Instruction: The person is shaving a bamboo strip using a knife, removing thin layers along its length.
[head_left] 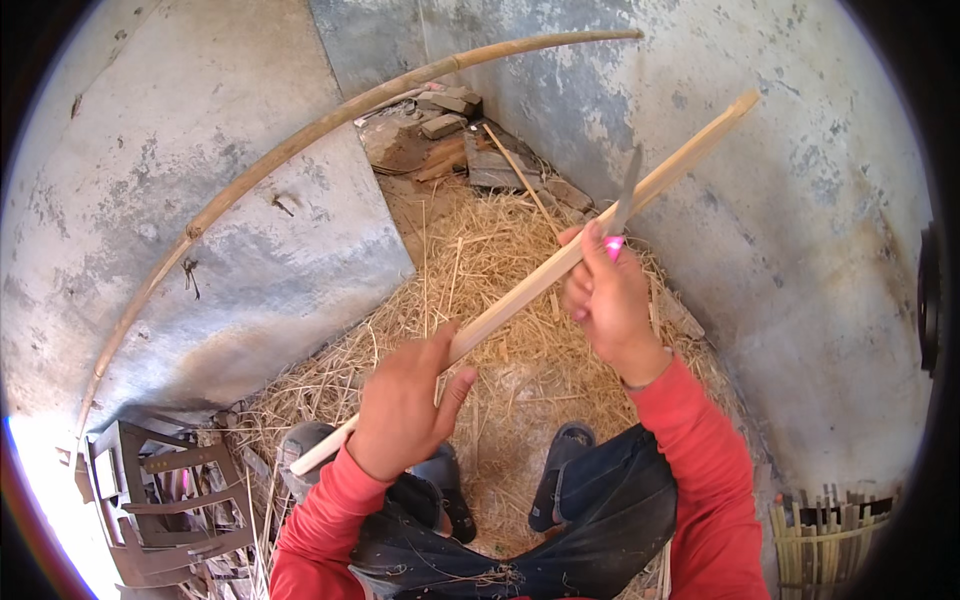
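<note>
A long pale strip of wood or bamboo (525,292) slants across the middle, its lower end by my left forearm and its far end up at the right. My left hand (405,400) is closed round its lower part, fingers over it and thumb standing apart. In my right hand (612,295) is a knife with a pink handle; its grey blade (628,188) points up and lies against the strip's far half. The right thumb rests near the base of the blade. My fingers hide most of the knife's handle.
Straw and shavings (490,250) cover the floor before my shoes. A long curved pole (300,140) leans along the left wall. Bricks and rubble (450,110) lie in the far corner. A broken wooden frame (180,490) stands lower left, a slatted basket (830,545) lower right.
</note>
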